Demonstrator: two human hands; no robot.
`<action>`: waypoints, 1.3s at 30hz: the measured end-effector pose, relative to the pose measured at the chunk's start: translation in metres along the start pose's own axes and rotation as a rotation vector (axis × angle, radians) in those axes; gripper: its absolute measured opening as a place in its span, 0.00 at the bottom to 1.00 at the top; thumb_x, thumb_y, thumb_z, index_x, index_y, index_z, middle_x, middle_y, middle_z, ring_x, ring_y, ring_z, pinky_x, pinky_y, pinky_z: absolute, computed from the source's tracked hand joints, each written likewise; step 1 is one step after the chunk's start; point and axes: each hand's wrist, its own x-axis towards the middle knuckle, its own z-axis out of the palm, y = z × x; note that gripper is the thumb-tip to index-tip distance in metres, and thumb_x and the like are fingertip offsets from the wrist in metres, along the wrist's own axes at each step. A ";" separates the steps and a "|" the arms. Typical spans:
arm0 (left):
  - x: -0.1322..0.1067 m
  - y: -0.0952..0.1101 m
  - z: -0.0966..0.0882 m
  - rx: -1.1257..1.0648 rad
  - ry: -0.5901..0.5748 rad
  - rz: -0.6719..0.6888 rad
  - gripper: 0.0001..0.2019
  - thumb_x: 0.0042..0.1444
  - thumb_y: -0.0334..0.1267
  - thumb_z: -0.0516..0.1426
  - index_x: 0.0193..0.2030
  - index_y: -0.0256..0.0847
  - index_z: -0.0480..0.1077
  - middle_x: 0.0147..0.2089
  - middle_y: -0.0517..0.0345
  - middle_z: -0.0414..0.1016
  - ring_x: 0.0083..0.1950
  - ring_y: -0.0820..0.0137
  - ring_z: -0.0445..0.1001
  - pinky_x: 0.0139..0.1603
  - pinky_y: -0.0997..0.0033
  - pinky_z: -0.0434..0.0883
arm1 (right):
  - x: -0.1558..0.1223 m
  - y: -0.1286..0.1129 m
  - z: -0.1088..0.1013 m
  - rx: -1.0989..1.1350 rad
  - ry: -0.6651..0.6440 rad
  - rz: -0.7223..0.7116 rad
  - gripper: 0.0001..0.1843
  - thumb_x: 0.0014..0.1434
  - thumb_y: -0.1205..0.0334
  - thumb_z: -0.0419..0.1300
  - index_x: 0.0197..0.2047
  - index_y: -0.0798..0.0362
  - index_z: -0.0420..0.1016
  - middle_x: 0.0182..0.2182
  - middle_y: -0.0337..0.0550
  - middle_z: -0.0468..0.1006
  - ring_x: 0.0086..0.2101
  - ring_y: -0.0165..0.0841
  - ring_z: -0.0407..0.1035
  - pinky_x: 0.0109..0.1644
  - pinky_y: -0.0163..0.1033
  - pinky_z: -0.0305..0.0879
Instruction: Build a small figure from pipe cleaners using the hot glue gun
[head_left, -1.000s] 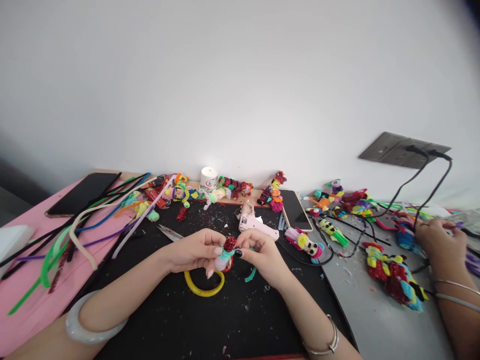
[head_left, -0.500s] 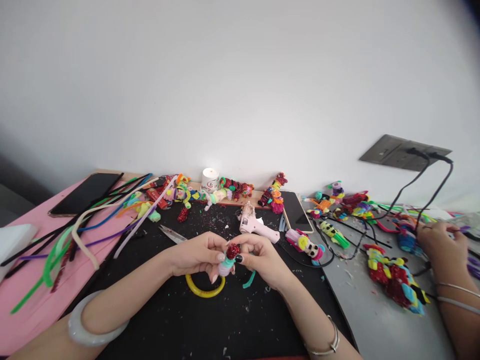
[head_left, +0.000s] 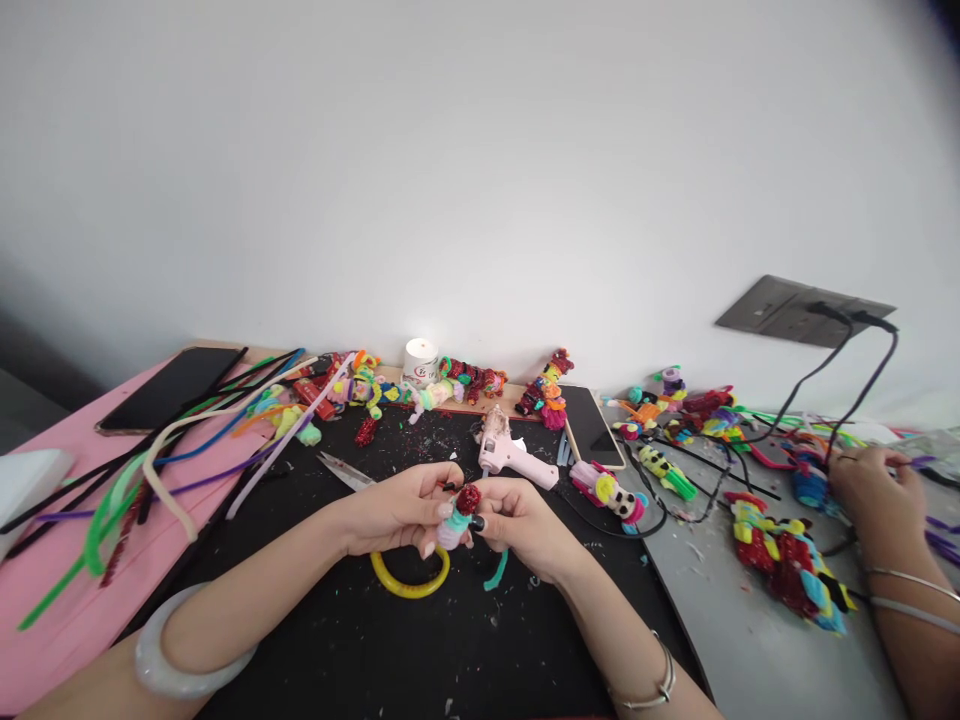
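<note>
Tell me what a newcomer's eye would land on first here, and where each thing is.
Probably the small fuzzy figure with a glittery red top, pinched between the left hand and right hand near the middle, over the black mat. Next might come the bright pipe cleaners sprawled across the pink surface at the picture's left, then the pale pink glue gun lying just beyond the right hand.

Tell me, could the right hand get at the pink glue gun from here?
Probably yes: the pink glue gun lies just beyond the right hand, with nothing visible between them, though that hand is holding the small pipe-cleaner figure.
</note>
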 end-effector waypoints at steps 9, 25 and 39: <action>0.001 0.000 -0.001 -0.004 0.046 0.011 0.21 0.46 0.45 0.66 0.36 0.39 0.59 0.27 0.57 0.76 0.17 0.81 0.69 0.19 0.84 0.68 | 0.001 0.003 0.001 0.070 0.055 -0.005 0.16 0.46 0.53 0.68 0.35 0.56 0.76 0.17 0.29 0.62 0.17 0.21 0.46 0.21 0.31 0.40; 0.006 0.004 0.000 0.001 0.337 0.111 0.14 0.47 0.39 0.66 0.37 0.36 0.68 0.28 0.59 0.75 0.26 0.78 0.73 0.30 0.79 0.72 | 0.006 0.004 0.001 0.247 0.285 -0.007 0.17 0.43 0.57 0.71 0.34 0.56 0.75 0.12 0.24 0.55 0.14 0.18 0.40 0.19 0.30 0.33; 0.011 0.000 0.007 0.244 0.437 0.279 0.18 0.41 0.33 0.68 0.35 0.39 0.63 0.26 0.63 0.75 0.25 0.73 0.74 0.29 0.72 0.73 | 0.006 0.006 -0.003 -0.019 0.386 -0.060 0.16 0.48 0.54 0.67 0.36 0.56 0.74 0.14 0.25 0.55 0.16 0.20 0.43 0.19 0.30 0.38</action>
